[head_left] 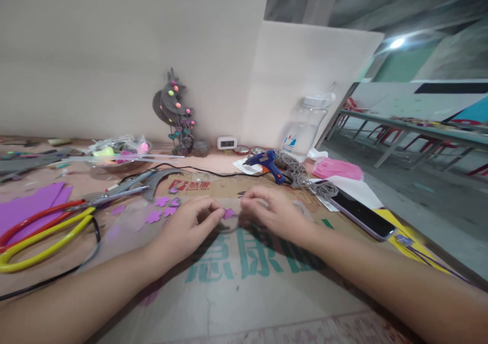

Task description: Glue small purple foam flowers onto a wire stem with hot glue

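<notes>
Over the cardboard sheet, my left hand pinches a small purple foam cutout between thumb and fingertip. Close by on the right, my right hand has its fingers curled together; what they hold, if anything, is hidden and blurred. A thin dark line, perhaps cord, runs just below the cutout between both hands. Left of my left hand lie several purple flower cutouts, and a heart-shaped piece with a grey edge. Beyond my right hand rests a blue glue gun.
Scissors with red and yellow handles and purple sheets lie left. At the back stand a grey moon-shaped ornament, a small clock and a water bottle. Grey cord and a phone lie right.
</notes>
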`<state>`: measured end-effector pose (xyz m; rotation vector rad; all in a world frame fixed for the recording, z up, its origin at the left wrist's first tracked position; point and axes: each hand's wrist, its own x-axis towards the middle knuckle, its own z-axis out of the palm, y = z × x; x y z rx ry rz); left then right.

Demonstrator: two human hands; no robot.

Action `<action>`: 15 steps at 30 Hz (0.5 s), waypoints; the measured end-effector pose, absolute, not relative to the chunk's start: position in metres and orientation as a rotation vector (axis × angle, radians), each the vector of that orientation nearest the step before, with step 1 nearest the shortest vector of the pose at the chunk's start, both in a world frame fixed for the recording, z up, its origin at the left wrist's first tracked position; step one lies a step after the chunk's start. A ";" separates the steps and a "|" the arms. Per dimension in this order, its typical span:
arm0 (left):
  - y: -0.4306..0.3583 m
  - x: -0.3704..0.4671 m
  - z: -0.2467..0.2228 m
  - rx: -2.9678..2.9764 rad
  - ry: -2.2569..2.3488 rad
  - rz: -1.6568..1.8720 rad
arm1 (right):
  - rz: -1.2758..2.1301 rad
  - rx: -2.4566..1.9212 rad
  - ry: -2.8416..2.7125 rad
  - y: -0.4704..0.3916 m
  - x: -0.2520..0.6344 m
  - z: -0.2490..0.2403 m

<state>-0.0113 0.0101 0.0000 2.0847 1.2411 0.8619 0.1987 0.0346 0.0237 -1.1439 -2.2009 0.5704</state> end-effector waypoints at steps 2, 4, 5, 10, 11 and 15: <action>0.012 -0.011 -0.001 1.983 1.232 0.880 | 0.345 -1.268 -2.076 0.054 0.219 0.030; 0.013 -0.011 -0.001 1.900 1.229 0.891 | 0.175 -1.388 -1.881 0.077 0.242 0.030; 0.014 -0.012 -0.001 1.874 1.235 0.894 | 0.131 -1.429 -1.801 0.087 0.252 0.028; 0.015 -0.012 0.001 1.824 1.259 0.914 | 0.099 -1.444 -1.853 0.118 0.274 0.000; 0.015 -0.012 0.001 1.820 1.264 0.915 | 0.127 -1.446 -1.903 0.120 0.273 -0.005; 0.015 -0.011 0.001 1.803 1.290 0.920 | 0.128 -1.553 -1.950 0.122 0.270 -0.014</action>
